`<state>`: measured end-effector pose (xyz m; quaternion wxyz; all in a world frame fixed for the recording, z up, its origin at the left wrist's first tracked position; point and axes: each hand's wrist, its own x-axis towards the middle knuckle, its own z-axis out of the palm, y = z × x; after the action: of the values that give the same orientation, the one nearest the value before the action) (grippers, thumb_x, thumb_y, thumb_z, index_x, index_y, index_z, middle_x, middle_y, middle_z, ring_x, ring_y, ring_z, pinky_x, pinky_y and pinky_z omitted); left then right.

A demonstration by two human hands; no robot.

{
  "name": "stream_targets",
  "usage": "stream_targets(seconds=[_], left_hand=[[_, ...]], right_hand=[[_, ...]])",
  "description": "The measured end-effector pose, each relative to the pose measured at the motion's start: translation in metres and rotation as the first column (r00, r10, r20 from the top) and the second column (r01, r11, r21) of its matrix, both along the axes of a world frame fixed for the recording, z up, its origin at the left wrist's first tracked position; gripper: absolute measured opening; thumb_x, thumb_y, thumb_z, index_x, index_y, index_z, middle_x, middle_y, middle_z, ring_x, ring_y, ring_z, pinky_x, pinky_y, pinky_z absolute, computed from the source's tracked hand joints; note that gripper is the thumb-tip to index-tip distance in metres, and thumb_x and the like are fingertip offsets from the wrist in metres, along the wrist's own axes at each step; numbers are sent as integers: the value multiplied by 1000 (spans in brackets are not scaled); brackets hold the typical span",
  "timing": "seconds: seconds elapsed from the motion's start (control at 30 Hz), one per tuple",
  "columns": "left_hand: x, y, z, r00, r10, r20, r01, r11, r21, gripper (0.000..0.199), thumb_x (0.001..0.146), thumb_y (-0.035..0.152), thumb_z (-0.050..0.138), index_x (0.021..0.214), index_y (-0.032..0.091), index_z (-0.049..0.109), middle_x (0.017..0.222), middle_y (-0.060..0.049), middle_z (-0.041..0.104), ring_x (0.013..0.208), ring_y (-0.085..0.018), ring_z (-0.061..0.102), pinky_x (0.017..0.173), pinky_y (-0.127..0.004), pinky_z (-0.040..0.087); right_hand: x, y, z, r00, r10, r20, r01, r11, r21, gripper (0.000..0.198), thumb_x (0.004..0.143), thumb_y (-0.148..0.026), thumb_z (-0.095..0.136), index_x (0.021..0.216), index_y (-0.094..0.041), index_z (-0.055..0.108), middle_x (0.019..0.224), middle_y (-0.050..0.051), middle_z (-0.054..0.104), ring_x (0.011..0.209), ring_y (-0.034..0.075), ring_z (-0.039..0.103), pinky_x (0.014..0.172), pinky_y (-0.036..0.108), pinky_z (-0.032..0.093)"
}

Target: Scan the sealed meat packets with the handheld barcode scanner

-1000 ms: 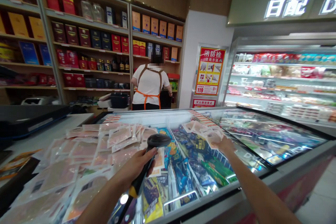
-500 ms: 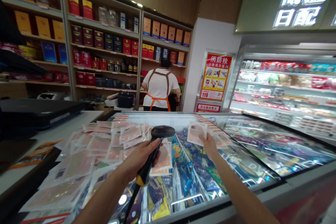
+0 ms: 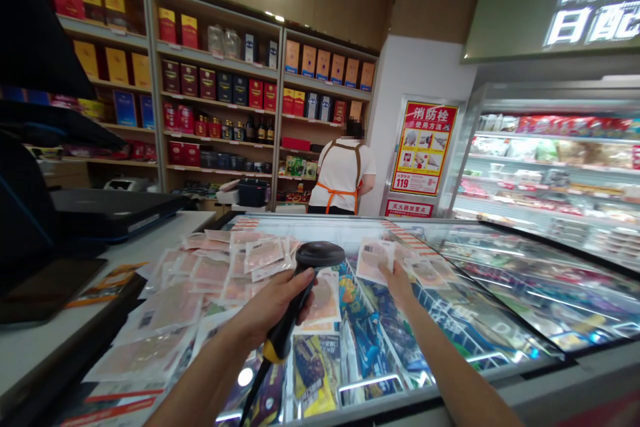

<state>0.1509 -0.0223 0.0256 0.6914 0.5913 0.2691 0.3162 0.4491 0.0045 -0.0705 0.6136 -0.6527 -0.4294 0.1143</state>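
Observation:
My left hand (image 3: 277, 303) is wrapped round the handle of a black barcode scanner (image 3: 320, 254) with a yellow band near its cable end. The scanner's head faces right, above the glass lid of a chest freezer. Between the thumb and fingers of my right hand (image 3: 399, 280) is a flat clear packet (image 3: 373, 259) with a printed label, held up right of the scanner. Another pinkish packet (image 3: 325, 300) lies on the glass just behind the scanner. Many similar packets (image 3: 170, 310) are spread in an overlapping pile to the left.
Under the freezer's glass (image 3: 505, 267) lie bagged goods. A counter (image 3: 200, 221) with a black laptop-like device (image 3: 120, 207) runs along the left. A person in an apron (image 3: 340, 177) stands with their back to me before shelves of boxes. A lit refrigerated case (image 3: 550, 153) stands at right.
The view has swung slightly left. The person in the apron has shifted right along the shelves. Both my hands keep their hold on the scanner and the packet.

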Motion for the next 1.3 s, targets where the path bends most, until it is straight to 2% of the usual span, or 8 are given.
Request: stream_targets(seconds=[0.23, 0.53, 0.63, 0.8, 0.93, 1.03, 1.13, 1.3], left_hand=[[-5, 0, 5, 998, 50, -22, -50, 999, 21, 33, 69, 46, 47, 75, 14, 46, 55, 2, 48, 43, -7, 43, 43, -20, 31], [-24, -4, 5, 954, 286, -87, -285, 958, 21, 32, 67, 45, 49, 72, 14, 48, 51, 2, 50, 40, -6, 44, 41, -18, 31], [-27, -2, -1, 961, 254, -113, -254, 967, 10, 34, 67, 46, 49, 75, 14, 49, 52, 2, 51, 41, -7, 45, 41, -19, 32], [-24, -2, -5, 975, 190, -113, -190, 982, 4, 33, 67, 47, 48, 76, 14, 47, 51, 3, 49, 42, -8, 44, 42, -19, 32], [-19, -4, -5, 981, 166, -105, -167, 986, -8, 31, 67, 47, 49, 72, 16, 45, 49, 3, 48, 40, -8, 43, 41, -19, 31], [-17, -3, -7, 977, 187, -103, -189, 982, -7, 33, 66, 48, 48, 72, 16, 45, 50, 3, 49, 40, -8, 43, 41, -19, 31], [-15, -1, -8, 972, 208, -107, -211, 977, -17, 33, 65, 49, 49, 71, 16, 47, 51, 3, 50, 40, -7, 43, 41, -19, 31], [-10, 1, -7, 971, 216, -106, -224, 972, -67, 32, 63, 47, 52, 68, 16, 47, 49, 3, 50, 38, -6, 43, 39, -18, 32]], right_hand=[[-11, 0, 1, 991, 76, -107, -72, 997, 33, 38, 62, -36, 49, 93, -13, 52, 88, 9, 62, 79, 21, 55, 66, 29, 42], [-77, 7, 7, 948, 308, -84, -310, 950, -16, 28, 64, -32, 47, 86, -15, 53, 73, 3, 61, 67, 17, 55, 58, 27, 42], [-86, 12, 7, 970, 242, 16, -241, 969, -55, 25, 64, -30, 45, 82, -14, 53, 72, 3, 60, 68, 18, 54, 59, 27, 41], [-81, 27, 7, 967, 82, 243, -38, 983, -180, 31, 64, -25, 45, 91, -13, 53, 83, 8, 61, 80, 21, 54, 71, 30, 39], [-74, 31, 16, 964, -28, 264, 81, 978, -190, 32, 66, -26, 43, 93, -13, 53, 86, 10, 61, 82, 22, 54, 73, 31, 39], [-74, 30, 23, 986, -63, 155, 77, 994, -82, 34, 67, -28, 42, 96, -13, 52, 88, 9, 61, 82, 20, 54, 73, 29, 40], [-83, 25, 19, 996, 9, 92, -8, 1000, -6, 35, 67, -26, 41, 99, -15, 50, 89, 6, 61, 82, 18, 55, 73, 28, 40], [-115, 17, 3, 962, 149, 228, -108, 977, -182, 40, 66, -23, 42, 104, -15, 50, 88, 7, 61, 81, 21, 55, 73, 32, 39]])
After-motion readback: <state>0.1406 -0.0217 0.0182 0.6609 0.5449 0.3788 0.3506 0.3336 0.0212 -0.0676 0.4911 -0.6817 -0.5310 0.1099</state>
